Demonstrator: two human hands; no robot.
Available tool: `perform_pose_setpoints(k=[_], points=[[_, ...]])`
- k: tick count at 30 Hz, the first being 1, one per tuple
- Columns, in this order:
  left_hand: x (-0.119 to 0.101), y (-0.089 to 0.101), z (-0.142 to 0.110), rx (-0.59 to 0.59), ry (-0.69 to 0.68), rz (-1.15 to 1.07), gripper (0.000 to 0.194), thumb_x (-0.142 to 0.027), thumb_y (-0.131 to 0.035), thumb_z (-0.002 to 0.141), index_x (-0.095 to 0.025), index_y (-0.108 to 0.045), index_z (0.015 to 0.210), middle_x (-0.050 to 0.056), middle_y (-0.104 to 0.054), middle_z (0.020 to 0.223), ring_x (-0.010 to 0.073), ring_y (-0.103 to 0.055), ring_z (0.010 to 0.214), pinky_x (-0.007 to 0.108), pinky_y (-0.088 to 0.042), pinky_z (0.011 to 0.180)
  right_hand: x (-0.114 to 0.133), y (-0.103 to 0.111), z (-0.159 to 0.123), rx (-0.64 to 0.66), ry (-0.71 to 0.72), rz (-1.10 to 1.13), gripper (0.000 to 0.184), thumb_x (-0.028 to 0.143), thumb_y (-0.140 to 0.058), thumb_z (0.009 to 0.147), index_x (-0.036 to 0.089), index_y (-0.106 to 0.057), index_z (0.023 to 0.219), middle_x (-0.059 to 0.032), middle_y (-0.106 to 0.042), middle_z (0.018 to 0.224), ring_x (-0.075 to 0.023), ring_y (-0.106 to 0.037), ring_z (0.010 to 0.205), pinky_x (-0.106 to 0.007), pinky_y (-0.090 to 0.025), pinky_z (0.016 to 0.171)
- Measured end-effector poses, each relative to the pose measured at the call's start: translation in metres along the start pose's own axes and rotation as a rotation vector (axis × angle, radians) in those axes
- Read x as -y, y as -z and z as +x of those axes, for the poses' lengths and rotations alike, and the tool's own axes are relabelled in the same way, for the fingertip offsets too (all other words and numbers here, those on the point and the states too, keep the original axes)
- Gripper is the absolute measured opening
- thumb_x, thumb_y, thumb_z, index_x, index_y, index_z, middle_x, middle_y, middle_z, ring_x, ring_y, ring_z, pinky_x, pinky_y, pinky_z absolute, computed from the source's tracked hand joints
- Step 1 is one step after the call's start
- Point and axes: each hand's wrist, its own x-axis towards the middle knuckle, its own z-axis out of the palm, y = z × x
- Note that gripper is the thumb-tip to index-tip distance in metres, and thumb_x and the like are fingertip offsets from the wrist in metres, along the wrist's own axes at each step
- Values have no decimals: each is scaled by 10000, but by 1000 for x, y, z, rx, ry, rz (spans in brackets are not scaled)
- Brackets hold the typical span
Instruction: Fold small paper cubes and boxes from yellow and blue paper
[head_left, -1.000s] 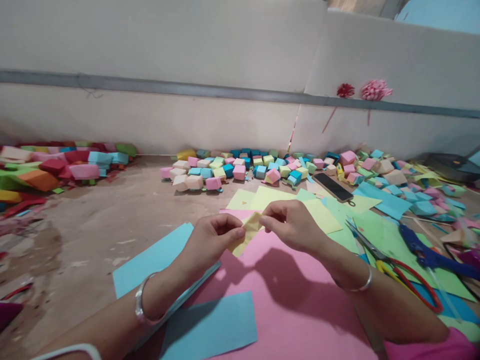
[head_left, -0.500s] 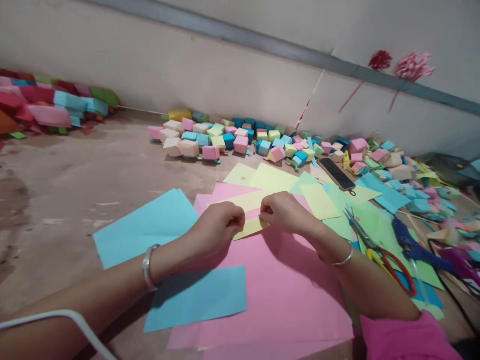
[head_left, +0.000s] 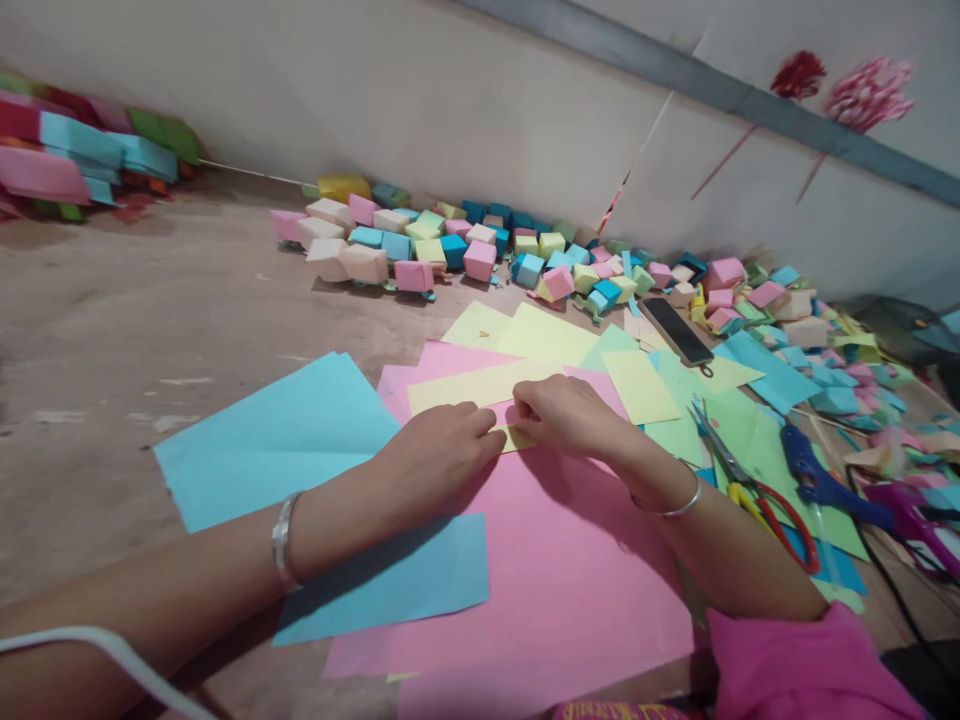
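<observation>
Above pink paper, left hand and right hand — grips closed on a small yellow piece.

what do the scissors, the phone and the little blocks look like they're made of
Scissors: probably steel blades, grey with a dull shine; red and yellow handles, likely plastic.
Phone: seemingly glass-fronted, going by its smooth dark face.
Little blocks: apparently folded matte paper, with flat coloured faces and creased edges.
</observation>
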Motion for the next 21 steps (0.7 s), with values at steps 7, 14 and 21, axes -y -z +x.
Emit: perform_pose_setpoints(k=[7, 14, 21], points=[[-31, -2, -1, 102, 84, 224, 230, -357, -650, 853, -153, -642, 747, 73, -590, 787, 216, -495, 702, 348, -343, 605, 32, -7, -17, -103, 88, -235, 161, 90, -512, 858, 131, -631, 756, -124, -622, 812, -204, -518, 744, -316, -247, 571], [-58, -15, -16, 11, 166, 531, 474, -487, -522, 914, -46, -658, 1022, 177, -631, 933, 275, -539, 809, 424, -433, 746, 37, -44, -38, -222, 172, -178, 264, 136, -462, 934, 126, -540, 1186, -100, -608, 956, -217, -470, 815, -337, -303, 619], [-62, -15, -19, 47, 172, 556, 358, -414, -515, 930, -84, -653, 912, 125, -595, 816, 252, -520, 737, 399, -444, 695, 36, -65, -47, -295, 38, -311, 320, 10, -384, 873, 77, -500, 1164, -124, -568, 950, -225, -431, 776, -354, -290, 598]])
